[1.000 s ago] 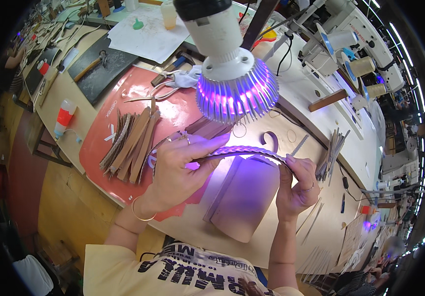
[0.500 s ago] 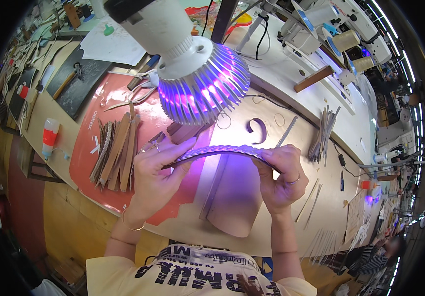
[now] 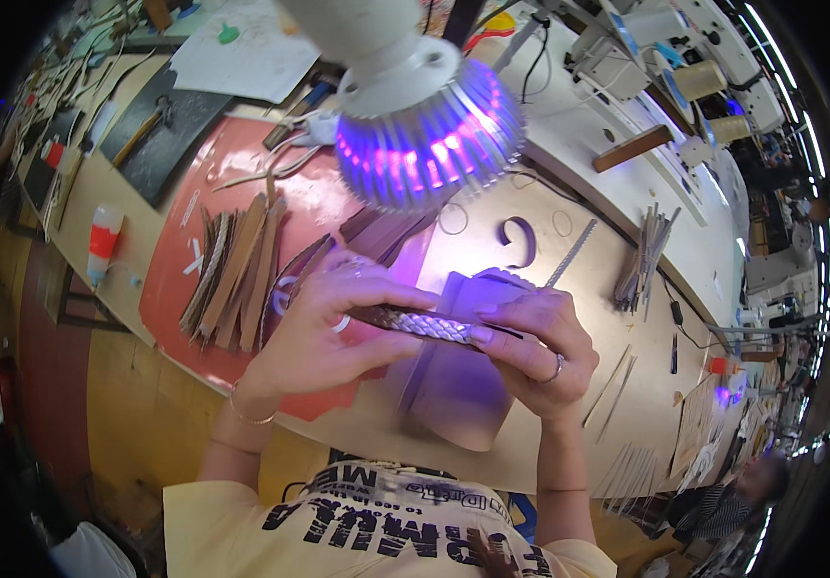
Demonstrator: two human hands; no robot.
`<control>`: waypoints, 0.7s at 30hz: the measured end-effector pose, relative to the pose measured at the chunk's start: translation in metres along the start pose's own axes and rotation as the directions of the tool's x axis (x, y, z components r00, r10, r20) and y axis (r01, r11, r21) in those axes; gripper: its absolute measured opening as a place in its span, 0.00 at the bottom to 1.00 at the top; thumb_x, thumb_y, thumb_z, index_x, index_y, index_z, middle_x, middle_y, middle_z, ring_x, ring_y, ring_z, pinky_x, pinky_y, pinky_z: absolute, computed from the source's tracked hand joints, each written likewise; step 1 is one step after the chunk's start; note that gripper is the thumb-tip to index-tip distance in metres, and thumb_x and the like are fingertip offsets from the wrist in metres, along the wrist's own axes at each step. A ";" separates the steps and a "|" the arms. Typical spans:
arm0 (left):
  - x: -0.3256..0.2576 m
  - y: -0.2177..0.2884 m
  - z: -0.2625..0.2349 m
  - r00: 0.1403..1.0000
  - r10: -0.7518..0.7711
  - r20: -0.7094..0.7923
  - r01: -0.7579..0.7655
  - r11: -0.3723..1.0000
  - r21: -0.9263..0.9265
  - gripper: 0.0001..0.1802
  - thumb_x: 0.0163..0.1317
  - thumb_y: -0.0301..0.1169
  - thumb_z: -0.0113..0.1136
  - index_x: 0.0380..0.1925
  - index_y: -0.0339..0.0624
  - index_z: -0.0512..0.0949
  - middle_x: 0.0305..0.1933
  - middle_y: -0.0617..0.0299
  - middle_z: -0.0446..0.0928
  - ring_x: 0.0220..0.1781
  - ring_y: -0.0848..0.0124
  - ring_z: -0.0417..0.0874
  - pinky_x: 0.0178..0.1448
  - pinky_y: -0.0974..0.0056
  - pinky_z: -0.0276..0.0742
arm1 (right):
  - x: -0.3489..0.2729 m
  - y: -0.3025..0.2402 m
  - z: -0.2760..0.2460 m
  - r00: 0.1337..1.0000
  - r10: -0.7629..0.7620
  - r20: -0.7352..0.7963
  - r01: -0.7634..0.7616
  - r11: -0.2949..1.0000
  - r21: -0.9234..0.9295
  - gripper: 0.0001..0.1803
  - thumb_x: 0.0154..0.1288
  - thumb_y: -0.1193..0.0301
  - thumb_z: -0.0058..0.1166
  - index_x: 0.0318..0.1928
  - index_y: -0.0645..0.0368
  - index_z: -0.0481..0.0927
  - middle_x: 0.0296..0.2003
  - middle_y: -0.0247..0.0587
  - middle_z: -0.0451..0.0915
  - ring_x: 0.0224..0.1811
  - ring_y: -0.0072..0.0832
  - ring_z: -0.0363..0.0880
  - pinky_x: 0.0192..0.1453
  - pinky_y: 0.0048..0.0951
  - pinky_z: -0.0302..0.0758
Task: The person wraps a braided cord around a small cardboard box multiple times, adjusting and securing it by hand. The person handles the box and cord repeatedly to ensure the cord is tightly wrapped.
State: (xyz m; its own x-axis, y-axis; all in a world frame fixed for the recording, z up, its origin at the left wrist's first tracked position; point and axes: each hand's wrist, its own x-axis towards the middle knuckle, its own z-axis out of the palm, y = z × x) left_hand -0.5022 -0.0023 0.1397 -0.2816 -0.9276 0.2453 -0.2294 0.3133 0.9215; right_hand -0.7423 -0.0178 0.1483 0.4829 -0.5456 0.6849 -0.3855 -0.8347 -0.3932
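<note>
We've got one braided strip (image 3: 415,323) pinched between two hands, left hand (image 3: 324,328) and right hand (image 3: 531,352). One purple lamp (image 3: 425,125) hangs above the grip. Left of the grip: one stack of leather strips (image 3: 237,270) and one glue bottle (image 3: 102,241). Right of it, one smaller strip bundle (image 3: 646,250).

**Violet glow under a close lamp**

A lamp (image 3: 415,125) hangs near the lens, soft-focused, casting purple light onto the worktop (image 3: 569,318) below. Elsewhere daylight is bright and even. Straight edges bow outward; black vignette rings the frame.
</note>
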 end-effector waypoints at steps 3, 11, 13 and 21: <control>0.001 -0.004 0.005 0.997 0.069 -0.027 -0.066 0.992 0.109 0.11 0.49 0.38 0.75 0.32 0.52 0.86 0.31 0.71 0.81 0.39 0.70 0.79 0.58 0.59 0.62 | -0.003 0.000 0.001 0.998 0.026 0.056 -0.029 0.998 0.047 0.23 0.47 0.81 0.68 0.47 0.55 0.83 0.39 0.38 0.85 0.39 0.33 0.82 0.44 0.33 0.77; -0.001 -0.008 0.013 0.906 0.403 -0.131 -0.281 0.803 0.525 0.10 0.46 0.40 0.75 0.30 0.57 0.86 0.31 0.76 0.78 0.40 0.72 0.78 0.62 0.53 0.57 | -0.012 -0.002 -0.002 0.970 0.220 0.104 -0.237 0.952 0.192 0.32 0.48 0.81 0.69 0.58 0.59 0.76 0.44 0.44 0.84 0.43 0.39 0.83 0.51 0.37 0.77; -0.001 -0.008 0.013 0.902 0.408 -0.145 -0.279 0.803 0.527 0.10 0.46 0.40 0.75 0.30 0.58 0.86 0.31 0.76 0.78 0.40 0.72 0.78 0.62 0.53 0.57 | -0.012 -0.002 -0.001 0.974 0.216 0.075 -0.226 0.955 0.190 0.33 0.48 0.81 0.69 0.58 0.60 0.75 0.44 0.45 0.84 0.44 0.39 0.83 0.51 0.36 0.78; -0.003 -0.011 0.015 0.891 0.418 -0.176 -0.261 0.790 0.554 0.12 0.45 0.42 0.74 0.32 0.58 0.86 0.30 0.77 0.78 0.39 0.73 0.76 0.63 0.54 0.56 | -0.015 -0.007 -0.001 0.959 0.279 0.051 -0.283 0.936 0.208 0.36 0.49 0.83 0.70 0.61 0.59 0.73 0.45 0.47 0.84 0.43 0.37 0.84 0.48 0.33 0.80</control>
State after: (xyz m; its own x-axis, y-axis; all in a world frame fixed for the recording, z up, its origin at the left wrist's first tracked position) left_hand -0.5125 0.0000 0.1248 -0.1829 -0.7318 0.6565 -0.6242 0.6023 0.4976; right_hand -0.7474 -0.0041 0.1410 0.3955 -0.7597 0.5162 -0.3341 -0.6425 -0.6896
